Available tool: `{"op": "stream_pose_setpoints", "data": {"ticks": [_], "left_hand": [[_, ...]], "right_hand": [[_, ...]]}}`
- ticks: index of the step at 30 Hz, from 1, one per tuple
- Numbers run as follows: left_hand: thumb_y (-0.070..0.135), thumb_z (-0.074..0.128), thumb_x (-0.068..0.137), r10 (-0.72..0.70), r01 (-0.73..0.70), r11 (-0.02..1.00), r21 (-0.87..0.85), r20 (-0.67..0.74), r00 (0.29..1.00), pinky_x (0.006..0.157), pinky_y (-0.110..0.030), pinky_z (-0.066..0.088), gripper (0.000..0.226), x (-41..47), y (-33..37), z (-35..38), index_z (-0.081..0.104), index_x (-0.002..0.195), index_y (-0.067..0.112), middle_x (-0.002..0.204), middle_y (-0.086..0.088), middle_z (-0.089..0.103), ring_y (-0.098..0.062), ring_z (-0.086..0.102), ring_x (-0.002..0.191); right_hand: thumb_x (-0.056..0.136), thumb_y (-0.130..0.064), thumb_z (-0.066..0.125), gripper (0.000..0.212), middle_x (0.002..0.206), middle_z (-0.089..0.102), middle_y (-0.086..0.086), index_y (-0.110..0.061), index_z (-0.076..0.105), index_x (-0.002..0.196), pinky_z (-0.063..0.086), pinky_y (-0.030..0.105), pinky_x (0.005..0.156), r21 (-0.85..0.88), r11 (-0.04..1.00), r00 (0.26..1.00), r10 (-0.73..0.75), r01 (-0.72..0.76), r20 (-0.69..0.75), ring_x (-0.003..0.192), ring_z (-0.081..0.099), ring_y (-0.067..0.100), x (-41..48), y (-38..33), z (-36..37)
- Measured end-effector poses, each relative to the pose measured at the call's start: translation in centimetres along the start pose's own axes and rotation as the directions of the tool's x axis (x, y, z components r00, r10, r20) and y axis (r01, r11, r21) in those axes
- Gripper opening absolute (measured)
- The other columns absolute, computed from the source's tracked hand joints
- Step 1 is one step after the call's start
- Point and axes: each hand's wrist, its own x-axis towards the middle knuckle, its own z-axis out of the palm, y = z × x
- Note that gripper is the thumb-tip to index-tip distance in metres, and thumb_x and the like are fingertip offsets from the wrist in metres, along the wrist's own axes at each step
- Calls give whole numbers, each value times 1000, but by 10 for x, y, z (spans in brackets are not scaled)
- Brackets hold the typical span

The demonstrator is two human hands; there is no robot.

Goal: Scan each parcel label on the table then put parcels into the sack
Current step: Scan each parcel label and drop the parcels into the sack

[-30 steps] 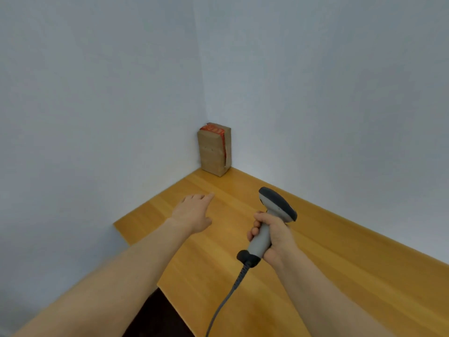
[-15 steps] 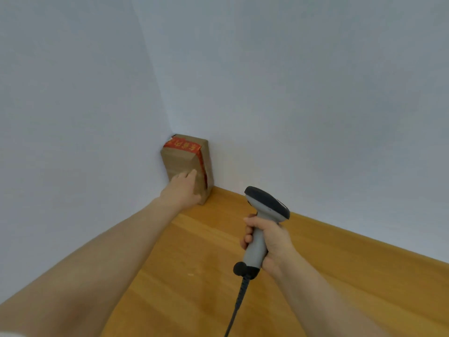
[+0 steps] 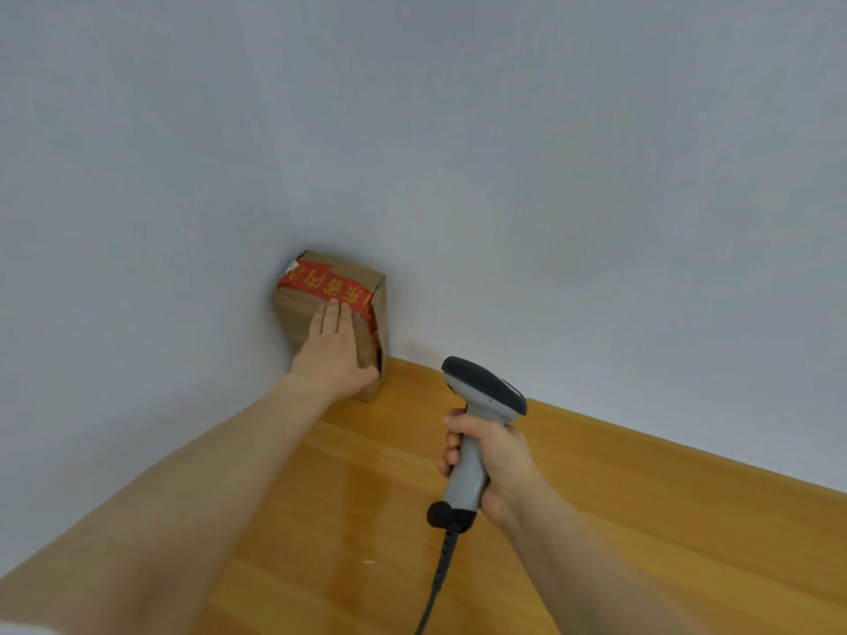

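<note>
A brown cardboard parcel [image 3: 341, 279] with red tape printed in yellow stands upright in the corner where the two walls meet, at the far end of the wooden table [image 3: 664, 520]. My left hand [image 3: 332, 352] lies flat on its front face, fingers straight and reaching up to the tape, thumb at the parcel's lower right edge. No label shows on the sides I can see. My right hand [image 3: 497, 460] grips the grey handle of a barcode scanner [image 3: 486, 387], held above the table to the right of the parcel, its dark head pointing right. No sack is in view.
Pale grey walls [image 3: 550, 176] close in the table at the back and on the left. The scanner's dark cable [image 3: 435, 584] hangs from the handle down to the bottom edge of the view.
My left hand has reached forward from the tabletop and slid up the parcel's front to the tape. The view has moved closer to the corner. The scanner stays in my right hand.
</note>
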Motion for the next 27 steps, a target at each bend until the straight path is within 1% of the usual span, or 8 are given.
{"op": "stream_pose_setpoints", "data": {"ticks": [6,9,12,15,17,20,23,27], "left_hand": [[57,55,87,-307,225,828,-513,-81,948,113,-46,24,104,-75,3,-2,-16,151,16,153,-19,10,-36,21,140],[63,55,84,-612,346,380,-857,47,789,115,-45,19,105,-101,12,-2,-12,152,18,157,-17,-2,-36,14,144],[69,68,69,-759,389,-178,-904,378,530,104,-51,41,117,-105,1,11,4,152,18,153,-15,22,-38,34,134],[46,79,70,-643,349,-450,-822,570,512,88,-51,53,94,-112,-20,30,23,140,15,131,-12,50,-35,57,110],[27,70,83,-639,418,-411,-811,582,502,94,-47,49,73,-119,-28,47,27,139,7,133,-14,50,-34,53,115],[31,76,74,-730,588,-207,-782,524,438,104,-47,40,100,-130,-33,60,13,148,9,144,-18,36,-36,39,128],[43,80,71,-756,718,247,-650,335,563,115,-46,16,123,-129,-37,57,-6,152,9,156,-21,6,-36,7,144],[48,82,67,-629,646,531,-548,255,734,118,-46,16,131,-107,-59,60,-10,151,5,157,-19,14,-33,14,145]], "right_hand": [[81,7,63,11,52,50,8,-1,59,75,46,28,47,-5,1000,1000,15,-15,21,41,44,17,-22,10,-5],[82,7,63,11,52,50,8,-1,59,75,46,28,46,-24,999,999,32,-31,38,40,44,17,-32,21,-7],[83,8,61,11,52,49,8,-1,58,76,46,28,45,-38,998,998,50,-49,40,38,44,17,-38,33,-9],[84,7,61,11,53,49,8,-1,59,78,45,27,45,-52,997,997,66,-64,30,38,44,17,-43,43,-11],[84,7,61,9,54,50,9,-1,60,79,45,27,45,-63,995,997,74,-73,19,38,44,17,-45,48,-13],[86,6,61,7,55,50,9,0,61,81,46,27,45,-85,993,997,82,-82,0,39,45,18,-45,55,-17],[85,6,62,6,55,50,9,1,61,83,47,28,46,-97,990,995,97,-97,-5,40,45,18,-42,60,-20],[85,6,62,6,56,50,9,1,61,82,47,27,46,-100,988,992,117,-120,-36,41,45,18,-32,66,-21]]}}
